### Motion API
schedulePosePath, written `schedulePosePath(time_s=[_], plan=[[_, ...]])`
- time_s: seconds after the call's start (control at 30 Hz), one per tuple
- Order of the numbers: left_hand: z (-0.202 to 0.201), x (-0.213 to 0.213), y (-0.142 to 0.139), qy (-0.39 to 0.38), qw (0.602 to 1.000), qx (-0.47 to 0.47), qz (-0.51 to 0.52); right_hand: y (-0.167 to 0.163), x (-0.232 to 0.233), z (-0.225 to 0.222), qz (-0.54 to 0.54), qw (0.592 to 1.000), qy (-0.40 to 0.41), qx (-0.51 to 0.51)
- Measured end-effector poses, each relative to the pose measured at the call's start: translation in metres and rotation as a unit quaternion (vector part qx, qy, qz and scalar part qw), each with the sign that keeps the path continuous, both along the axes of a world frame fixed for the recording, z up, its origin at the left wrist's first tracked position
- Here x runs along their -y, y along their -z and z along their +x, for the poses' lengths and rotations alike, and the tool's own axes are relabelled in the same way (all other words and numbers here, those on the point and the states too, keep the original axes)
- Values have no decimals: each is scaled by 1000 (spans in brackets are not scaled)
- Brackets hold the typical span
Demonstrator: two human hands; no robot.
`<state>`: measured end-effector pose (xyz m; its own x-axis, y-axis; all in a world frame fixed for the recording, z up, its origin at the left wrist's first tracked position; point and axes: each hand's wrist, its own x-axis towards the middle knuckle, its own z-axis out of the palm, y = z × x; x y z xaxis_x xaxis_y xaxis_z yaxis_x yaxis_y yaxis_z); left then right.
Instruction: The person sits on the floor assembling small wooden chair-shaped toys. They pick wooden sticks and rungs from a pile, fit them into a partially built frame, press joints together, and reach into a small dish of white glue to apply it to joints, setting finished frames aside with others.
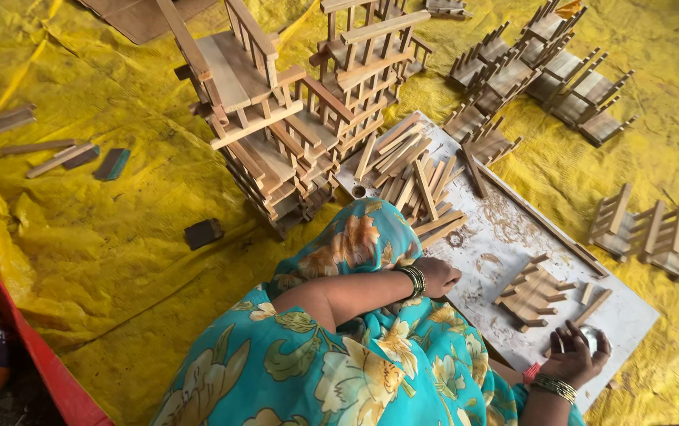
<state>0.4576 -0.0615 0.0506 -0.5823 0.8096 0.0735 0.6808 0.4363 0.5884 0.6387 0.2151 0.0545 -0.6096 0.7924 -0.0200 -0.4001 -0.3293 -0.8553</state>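
My left hand point(439, 276), with dark bangles at the wrist, is closed in a fist on a stained white board point(505, 229), just below a pile of short wooden slats point(414, 177). My right hand point(578, 356) curls over a small shiny round container point(589, 338) at the board's near corner. Between the two hands a small assembled slatted wooden piece point(530, 296) lies flat on the board, with two loose slats point(592, 304) beside it. My teal flowered garment point(332, 355) hides the lower arms and the board's near edge.
A tall stack of small wooden slatted frames point(276, 134) stands left of the board. More frames lie at the top right point(544, 71) and the far right point(655, 233). Loose wood blocks point(55, 154) and a dark block point(203, 233) rest on the yellow tarp point(119, 260).
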Motion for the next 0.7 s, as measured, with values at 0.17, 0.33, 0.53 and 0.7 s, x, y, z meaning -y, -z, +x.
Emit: schedulePosePath(time_s=[0.17, 0.33, 0.53, 0.7], plan=[[4, 6, -3, 13, 999, -17, -33, -3, 12, 6, -7, 1000, -4, 8], [3, 8, -5, 47, 997, -32, -43, -12, 17, -3, 6, 1000, 4, 16], [8, 2, -3, 28, 998, -24, -45, -13, 17, 0, 6, 1000, 0, 22], [8, 6, -5, 41, 995, -25, -83, -13, 18, -4, 18, 999, 3, 39]])
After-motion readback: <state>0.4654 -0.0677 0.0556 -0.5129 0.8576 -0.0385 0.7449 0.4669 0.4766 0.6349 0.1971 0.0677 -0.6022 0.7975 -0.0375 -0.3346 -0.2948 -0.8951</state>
